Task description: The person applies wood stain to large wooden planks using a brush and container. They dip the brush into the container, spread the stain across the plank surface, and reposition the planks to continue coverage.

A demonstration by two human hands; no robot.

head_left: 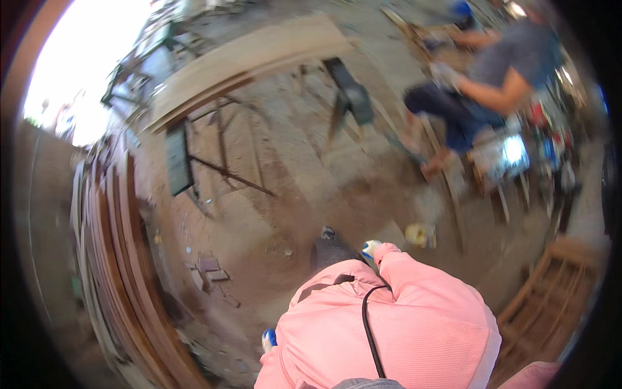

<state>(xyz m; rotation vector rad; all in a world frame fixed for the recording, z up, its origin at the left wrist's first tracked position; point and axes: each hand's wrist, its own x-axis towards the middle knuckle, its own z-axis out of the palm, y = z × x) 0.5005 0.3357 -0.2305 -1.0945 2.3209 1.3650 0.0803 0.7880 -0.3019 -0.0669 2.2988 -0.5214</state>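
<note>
My left hand (269, 338), in a white and blue glove, hangs low beside my pink top. Only a small part of it shows, and its fingers are hidden. In front of my body is my right hand (371, 248), gloved the same way, at the end of a pink sleeve. It is small and blurred, so I cannot make out its fingers or anything in them. Neither hand visibly touches an object. Ahead, beyond my hands, a wide wooden panel (253, 55) rests on dark trestles (179, 159).
Long wooden boards (120, 259) lean along the left wall. Small wood scraps (208, 269) lie on the dusty floor. At upper right a seated person (492, 78) in gloves works beside a plank. A slatted wooden frame (551, 298) stands at right, and a yellowish container (421, 235) sits nearer.
</note>
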